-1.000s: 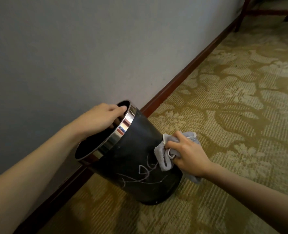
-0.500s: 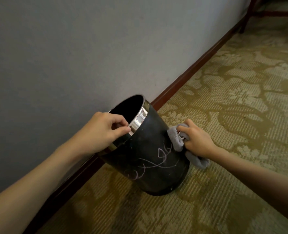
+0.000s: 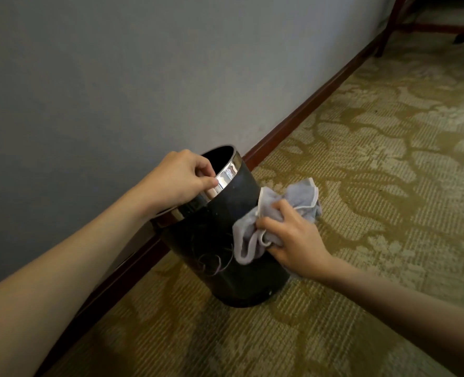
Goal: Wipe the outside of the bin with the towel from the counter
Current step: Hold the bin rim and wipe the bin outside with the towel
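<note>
Both forearms reach in from the near edge. The right hand bunches a grey towel in curled fingers, pressing it on the black waste bin's right side. The left hand pinches the bin's chrome rim; the bin stands tilted on patterned carpet beside the baseboard. The right palm is hidden. Furniture legs are cut off far right.
</note>
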